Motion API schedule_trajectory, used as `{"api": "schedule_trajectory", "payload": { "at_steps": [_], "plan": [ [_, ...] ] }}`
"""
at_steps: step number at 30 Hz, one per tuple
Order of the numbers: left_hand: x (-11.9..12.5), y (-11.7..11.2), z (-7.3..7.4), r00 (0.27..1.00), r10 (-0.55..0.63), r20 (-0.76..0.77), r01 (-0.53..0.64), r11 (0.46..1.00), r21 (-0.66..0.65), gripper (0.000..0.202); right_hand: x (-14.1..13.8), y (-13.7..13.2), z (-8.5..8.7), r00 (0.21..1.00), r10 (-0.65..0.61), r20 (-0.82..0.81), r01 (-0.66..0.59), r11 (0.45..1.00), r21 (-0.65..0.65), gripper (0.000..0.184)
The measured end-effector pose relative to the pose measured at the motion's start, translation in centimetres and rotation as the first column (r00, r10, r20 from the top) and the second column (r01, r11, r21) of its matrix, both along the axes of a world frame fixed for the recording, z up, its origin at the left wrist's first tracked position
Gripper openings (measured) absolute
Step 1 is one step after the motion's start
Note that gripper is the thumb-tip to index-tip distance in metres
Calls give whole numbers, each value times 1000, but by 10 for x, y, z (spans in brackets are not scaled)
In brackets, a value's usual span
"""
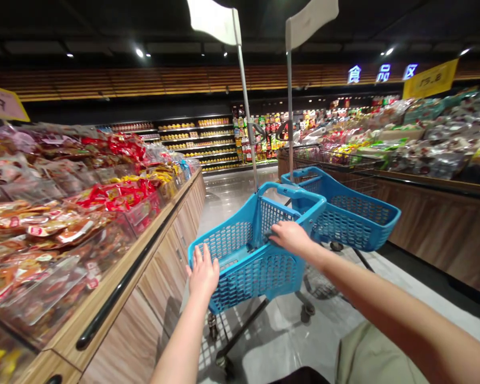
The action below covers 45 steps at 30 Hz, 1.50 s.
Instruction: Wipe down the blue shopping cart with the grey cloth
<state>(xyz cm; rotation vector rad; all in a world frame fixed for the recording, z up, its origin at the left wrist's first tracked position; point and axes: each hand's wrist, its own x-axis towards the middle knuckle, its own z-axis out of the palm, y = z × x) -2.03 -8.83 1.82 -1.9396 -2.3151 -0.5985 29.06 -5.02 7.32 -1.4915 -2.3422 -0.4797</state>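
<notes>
A blue plastic shopping cart (260, 272) with a lattice basket stands in the aisle before me, turned sideways. My left hand (204, 272) rests at the rim of its left end, fingers stretched out and holding nothing. Over the near side rim, close to the handle end, my right hand (291, 237) has its fingers curled round a small dark grey-blue thing (268, 234); its kind is unclear. A white flag (214, 21) on a pole rises behind this cart. Right behind it is a second blue cart (352, 224).
On the left runs a wooden display counter (160, 272) with a black bumper rail (124, 288), heaped with packaged food. Another loaded counter (436, 224) lines the right side. Stocked wall shelves (200, 141) close off the back. Pale glossy floor (228, 197) leads between the counters.
</notes>
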Motion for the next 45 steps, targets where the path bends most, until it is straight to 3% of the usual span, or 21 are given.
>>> {"api": "schedule_trajectory", "payload": {
  "at_steps": [4, 7, 10, 13, 17, 20, 24, 29, 32, 36, 42, 45],
  "plan": [
    [3, 2, -3, 995, -19, 99, 16, 999, 30, 63, 71, 16, 23, 994, -88, -67, 94, 992, 87, 24],
    [7, 5, -8, 969, -42, 245, 18, 995, 99, 64, 83, 19, 24, 983, -144, -114, 159, 978, 134, 26],
    [11, 5, -11, 940, -72, 332, 24, 989, 147, 65, 55, 14, 10, 980, -155, -128, 174, 972, 156, 30],
    [16, 4, -10, 939, -72, 335, 26, 990, 140, 65, 3, 2, -15, 990, -93, -110, 107, 985, 135, 35],
    [19, 3, -6, 976, -27, 216, 4, 994, 106, 64, -62, -19, -47, 983, 42, -176, -19, 991, 135, 37],
    [13, 5, -4, 995, 23, 92, -30, 997, 71, 65, -79, -24, -53, 984, 125, -130, -106, 984, 140, 31],
    [-3, 9, -4, 997, 41, 58, -42, 999, 24, 65, -41, -13, -34, 985, 169, 29, -172, 978, 117, 25],
    [-9, 12, -5, 998, 20, 65, -21, 1000, 12, 66, 47, 5, -8, 999, 8, -34, -2, 983, 182, 24],
    [0, 10, -7, 997, -5, 79, 3, 1000, 27, 65, 66, 9, -4, 994, -78, -71, 92, 973, 210, 26],
    [15, 5, -5, 992, -9, 127, 3, 999, 47, 61, 32, 4, -10, 984, -138, -112, 157, 969, 189, 31],
    [22, 3, -3, 990, 28, 136, -35, 998, 55, 61, -58, -23, -37, 989, 39, -145, -25, 995, 98, 29],
    [15, 5, -3, 997, 44, 69, -46, 999, 29, 62, -75, -27, -44, 990, 117, -85, -108, 989, 106, 23]
  ]
}}
